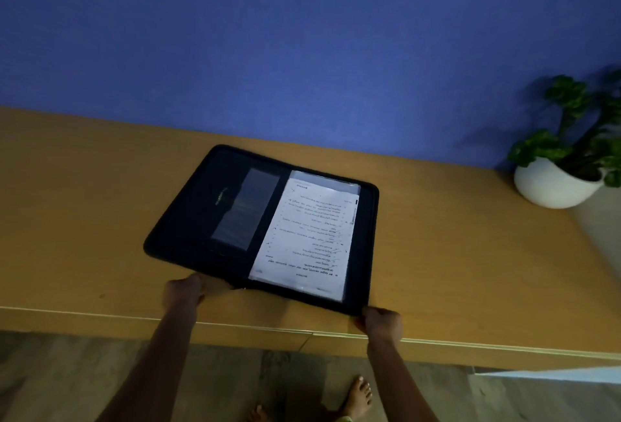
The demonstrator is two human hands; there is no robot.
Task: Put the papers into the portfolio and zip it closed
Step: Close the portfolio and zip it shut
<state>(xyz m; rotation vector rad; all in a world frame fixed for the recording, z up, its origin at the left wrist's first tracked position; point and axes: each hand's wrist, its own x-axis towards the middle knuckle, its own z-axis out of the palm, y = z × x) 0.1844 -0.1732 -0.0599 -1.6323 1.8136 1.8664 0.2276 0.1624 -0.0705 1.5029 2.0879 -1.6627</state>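
A dark zip portfolio [201, 216] lies open flat on the wooden tabletop [84, 220]. Its left half shows a clear pocket strip. Printed white papers [305, 236] lie in a clear sleeve on its right half. My left hand [183, 292] grips the portfolio's near edge close to the spine. At the near right corner, my right hand [381, 320] is closed on the portfolio's edge. Both forearms reach up from the bottom of the view.
A white bowl-shaped pot with a green plant [557, 179] stands at the far right of the tabletop, against the blue wall. The table's front edge [268, 331] runs just below my hands. My bare feet show on the floor beneath.
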